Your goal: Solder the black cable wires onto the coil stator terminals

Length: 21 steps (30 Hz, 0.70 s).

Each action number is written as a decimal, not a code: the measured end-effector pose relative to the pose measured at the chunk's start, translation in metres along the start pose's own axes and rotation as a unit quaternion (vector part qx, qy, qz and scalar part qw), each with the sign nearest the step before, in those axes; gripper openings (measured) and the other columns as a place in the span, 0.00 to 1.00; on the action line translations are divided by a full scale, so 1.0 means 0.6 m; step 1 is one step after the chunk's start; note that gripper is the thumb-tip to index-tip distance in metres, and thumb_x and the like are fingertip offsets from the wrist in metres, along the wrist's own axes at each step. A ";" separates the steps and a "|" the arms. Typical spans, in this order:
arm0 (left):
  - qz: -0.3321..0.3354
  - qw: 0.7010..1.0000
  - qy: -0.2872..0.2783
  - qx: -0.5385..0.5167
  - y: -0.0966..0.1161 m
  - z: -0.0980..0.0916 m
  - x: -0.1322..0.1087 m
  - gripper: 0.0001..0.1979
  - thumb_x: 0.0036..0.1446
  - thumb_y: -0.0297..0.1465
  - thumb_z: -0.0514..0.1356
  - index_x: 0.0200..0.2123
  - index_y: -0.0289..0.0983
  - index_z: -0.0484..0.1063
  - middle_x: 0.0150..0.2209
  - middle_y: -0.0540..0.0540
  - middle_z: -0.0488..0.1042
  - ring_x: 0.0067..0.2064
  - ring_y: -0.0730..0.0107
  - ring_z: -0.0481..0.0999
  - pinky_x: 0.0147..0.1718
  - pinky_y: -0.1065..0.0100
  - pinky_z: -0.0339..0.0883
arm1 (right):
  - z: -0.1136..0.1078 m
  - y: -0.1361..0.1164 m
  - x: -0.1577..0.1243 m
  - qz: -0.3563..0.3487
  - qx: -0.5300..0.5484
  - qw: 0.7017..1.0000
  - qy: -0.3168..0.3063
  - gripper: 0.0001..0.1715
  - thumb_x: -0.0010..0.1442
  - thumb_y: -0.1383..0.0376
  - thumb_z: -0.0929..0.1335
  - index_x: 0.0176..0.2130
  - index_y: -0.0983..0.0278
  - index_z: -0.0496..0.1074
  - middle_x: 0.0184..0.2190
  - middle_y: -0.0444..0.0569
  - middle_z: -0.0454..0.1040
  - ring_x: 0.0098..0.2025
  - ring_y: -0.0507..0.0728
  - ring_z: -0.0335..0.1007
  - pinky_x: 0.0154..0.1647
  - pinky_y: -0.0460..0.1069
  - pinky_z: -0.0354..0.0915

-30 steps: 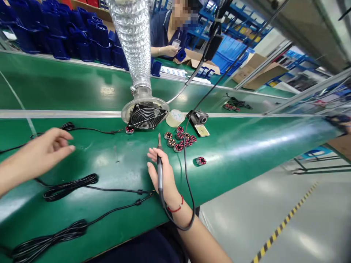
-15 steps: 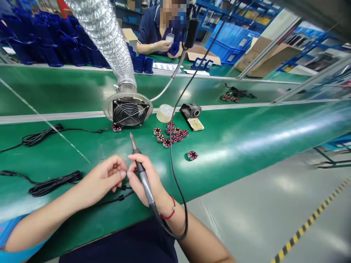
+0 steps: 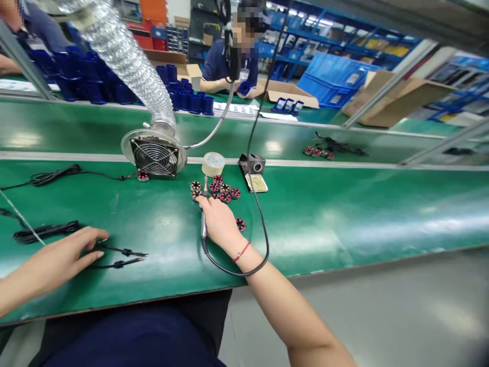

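Note:
My right hand [image 3: 220,224] is closed around a soldering iron [image 3: 204,225], its tip pointing away from me. Its fingertips are at the near side of a cluster of small round motor stators [image 3: 225,188] with red or copper-coloured windings; whether they touch one I cannot tell. One stator [image 3: 240,224] sits apart, partly behind my wrist. Over at the left, my left hand [image 3: 72,255] has thumb and index finger apart, beside two black cables [image 3: 126,252] whose thin wire ends point right. Part of those cables is hidden by the hand.
A fume duct with a fan [image 3: 156,157] hangs over the bench, a stator [image 3: 142,176] by it. Behind the cluster are a tape roll [image 3: 213,164] and an iron stand [image 3: 252,165]. The iron's cord [image 3: 263,219] loops past my right wrist. A co-worker [image 3: 229,66] sits opposite.
My hands have parted: the left moved left to the cable ends, the right moved forward with the soldering iron to the stator cluster. The view has shifted too.

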State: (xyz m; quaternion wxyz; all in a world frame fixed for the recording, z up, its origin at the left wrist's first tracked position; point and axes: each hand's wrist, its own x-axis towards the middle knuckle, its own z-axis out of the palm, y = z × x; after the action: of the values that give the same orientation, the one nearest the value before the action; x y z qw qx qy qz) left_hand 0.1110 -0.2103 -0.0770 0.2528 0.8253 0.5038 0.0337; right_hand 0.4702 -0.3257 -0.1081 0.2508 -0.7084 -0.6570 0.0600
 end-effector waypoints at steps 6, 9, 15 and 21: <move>0.032 0.999 0.035 0.000 0.035 0.024 0.021 0.11 0.51 0.45 0.60 0.25 0.45 0.73 0.24 0.50 0.71 0.27 0.60 0.69 0.31 0.64 0.63 | 0.035 0.025 -0.009 -0.020 0.072 0.997 0.034 0.32 0.59 0.77 0.62 0.61 0.64 0.71 0.51 0.57 0.79 0.51 0.63 0.76 0.56 0.59 0.73; 0.048 0.999 0.021 -0.001 0.066 0.034 0.045 0.11 0.52 0.44 0.59 0.27 0.44 0.74 0.26 0.49 0.72 0.28 0.59 0.70 0.32 0.63 0.62 | 0.048 0.029 -0.018 -0.031 0.118 0.991 0.048 0.33 0.57 0.76 0.62 0.60 0.61 0.70 0.49 0.53 0.81 0.51 0.61 0.78 0.57 0.57 0.75; 0.078 0.994 -0.068 -0.025 0.115 0.030 0.072 0.12 0.48 0.45 0.59 0.25 0.43 0.72 0.26 0.47 0.72 0.27 0.61 0.69 0.30 0.65 0.61 | 0.055 0.010 -0.030 -0.088 0.204 0.975 0.015 0.33 0.58 0.77 0.62 0.61 0.61 0.66 0.51 0.53 0.82 0.52 0.57 0.81 0.57 0.55 0.77; 0.075 0.982 -0.154 -0.077 0.142 0.008 0.121 0.22 0.53 0.54 0.54 0.33 0.42 0.74 0.25 0.50 0.72 0.28 0.64 0.70 0.29 0.67 0.64 | 0.053 -0.034 -0.017 -0.134 0.250 0.957 -0.065 0.34 0.57 0.76 0.64 0.62 0.58 0.65 0.57 0.50 0.80 0.55 0.55 0.81 0.59 0.53 0.76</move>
State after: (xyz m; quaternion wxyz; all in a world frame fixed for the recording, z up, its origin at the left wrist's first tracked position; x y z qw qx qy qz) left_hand 0.2176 -0.1814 -0.0574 0.3865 0.8343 0.3914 -0.0363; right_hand 0.4374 -0.3267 -0.1292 0.3825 -0.5230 -0.7247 0.2344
